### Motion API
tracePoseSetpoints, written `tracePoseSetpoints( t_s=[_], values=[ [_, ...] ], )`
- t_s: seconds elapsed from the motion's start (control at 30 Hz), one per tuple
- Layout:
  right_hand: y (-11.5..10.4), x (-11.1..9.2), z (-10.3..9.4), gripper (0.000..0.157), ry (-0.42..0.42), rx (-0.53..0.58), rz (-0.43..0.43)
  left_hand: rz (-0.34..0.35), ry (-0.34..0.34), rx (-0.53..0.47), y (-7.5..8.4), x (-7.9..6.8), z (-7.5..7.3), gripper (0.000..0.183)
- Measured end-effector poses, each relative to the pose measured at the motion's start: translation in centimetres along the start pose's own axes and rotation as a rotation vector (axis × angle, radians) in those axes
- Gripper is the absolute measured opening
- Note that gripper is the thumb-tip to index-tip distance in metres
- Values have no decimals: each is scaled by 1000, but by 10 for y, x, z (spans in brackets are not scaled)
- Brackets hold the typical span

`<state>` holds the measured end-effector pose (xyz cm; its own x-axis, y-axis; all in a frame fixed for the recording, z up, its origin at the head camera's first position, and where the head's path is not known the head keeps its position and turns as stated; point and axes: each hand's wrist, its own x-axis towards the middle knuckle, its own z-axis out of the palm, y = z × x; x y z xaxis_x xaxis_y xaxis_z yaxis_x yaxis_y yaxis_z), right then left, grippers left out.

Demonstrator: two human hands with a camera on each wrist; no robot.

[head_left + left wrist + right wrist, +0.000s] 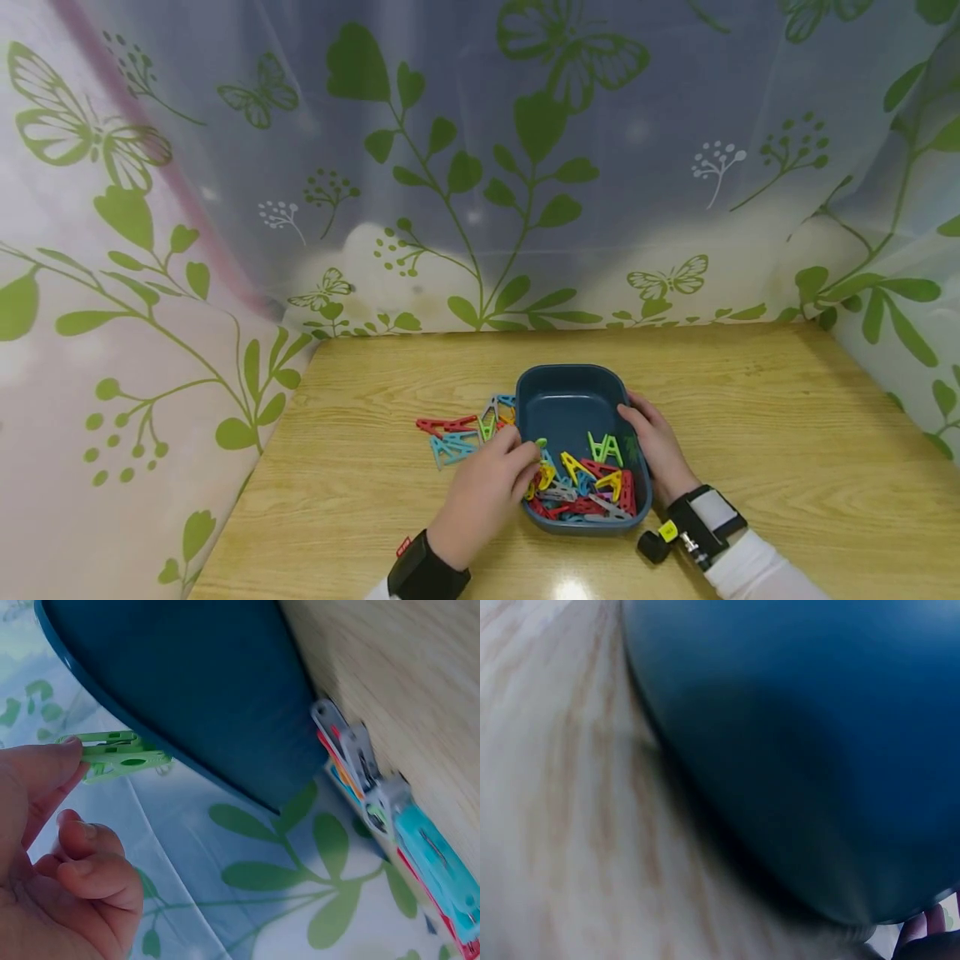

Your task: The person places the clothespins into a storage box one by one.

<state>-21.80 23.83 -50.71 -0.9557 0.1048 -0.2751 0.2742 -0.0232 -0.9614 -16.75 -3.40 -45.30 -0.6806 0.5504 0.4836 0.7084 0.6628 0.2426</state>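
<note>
My left hand (491, 479) pinches a green clothespin (120, 754) between thumb and fingertips, beside the left rim of a dark blue plastic basin (573, 385). In the left wrist view the clothespin's far end meets the basin's rim, and the other fingers are curled. My right hand (660, 446) grips the basin's right side, thumb at the rim. Inside the basin, a heap of coloured clothespins (577, 504) fills the near half, with a light green clothespin (604, 448) higher up. In the right wrist view the basin's outer wall (795, 750) covers most of the picture.
Left of the basin lie several loose clothespins, among them red ones (446, 425) and light blue ones (452, 448). The wooden table (787, 442) ends at a patterned curtain (450, 275) behind, with more curtain at both sides.
</note>
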Motion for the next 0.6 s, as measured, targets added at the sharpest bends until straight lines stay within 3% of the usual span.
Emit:
tracePoseSetpoints(
  t_s=[0.27, 0.6],
  values=[
    [0, 1, 0, 66, -5, -17, -1, 57, -31, 40, 8, -2, 7, 6],
    [1, 3, -1, 65, -6, -1, 10, 28, -106, 61, 6, -3, 12, 3]
  ],
)
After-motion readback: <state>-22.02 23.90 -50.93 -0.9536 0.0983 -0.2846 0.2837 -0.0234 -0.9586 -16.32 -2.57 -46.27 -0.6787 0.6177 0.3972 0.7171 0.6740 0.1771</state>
